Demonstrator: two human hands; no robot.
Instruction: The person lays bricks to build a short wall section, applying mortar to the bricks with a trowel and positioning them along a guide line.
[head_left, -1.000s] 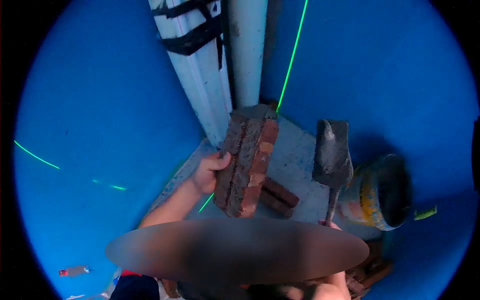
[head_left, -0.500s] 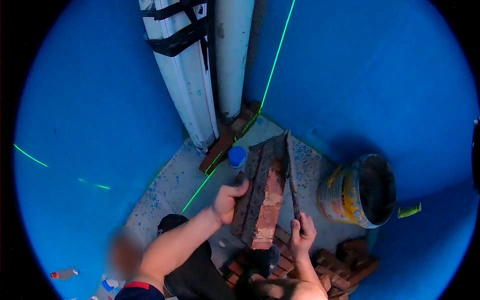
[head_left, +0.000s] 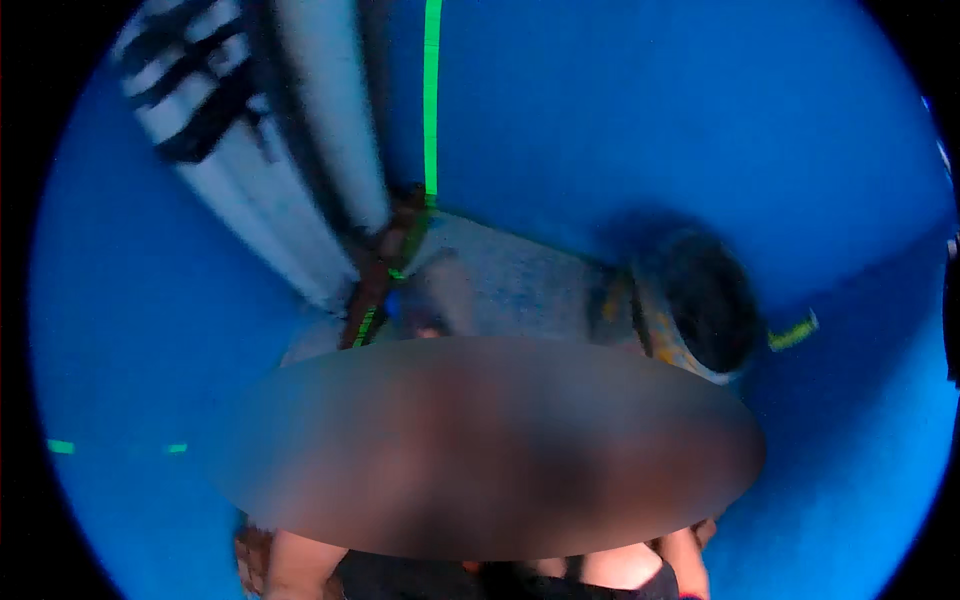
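Observation:
A wide blurred patch covers the middle of the view and hides both my hands and whatever they hold. My left forearm point(head_left: 305, 568) shows below the patch on the left, and my right forearm point(head_left: 684, 562) on the right. Just above its upper edge, a smeared grey-brown shape point(head_left: 440, 295) sticks out, too blurred to name. Past it a short course of bricks point(head_left: 375, 285) runs along the foot of the pipes, with a green line of light across it. Next to the bricks shows a bit of a small blue thing point(head_left: 392, 305).
A white post wrapped in black tape point(head_left: 250, 200) and a round grey pipe point(head_left: 335, 110) stand at the back left. On the right is a yellowish bucket point(head_left: 690, 310) against the blue wall point(head_left: 650, 110). Speckled floor point(head_left: 520, 280) lies between them.
The view has swung and smeared, moving the post and pipe leftward. Half a second ago my left hand held a brick and my right a trowel; both hands are now hidden.

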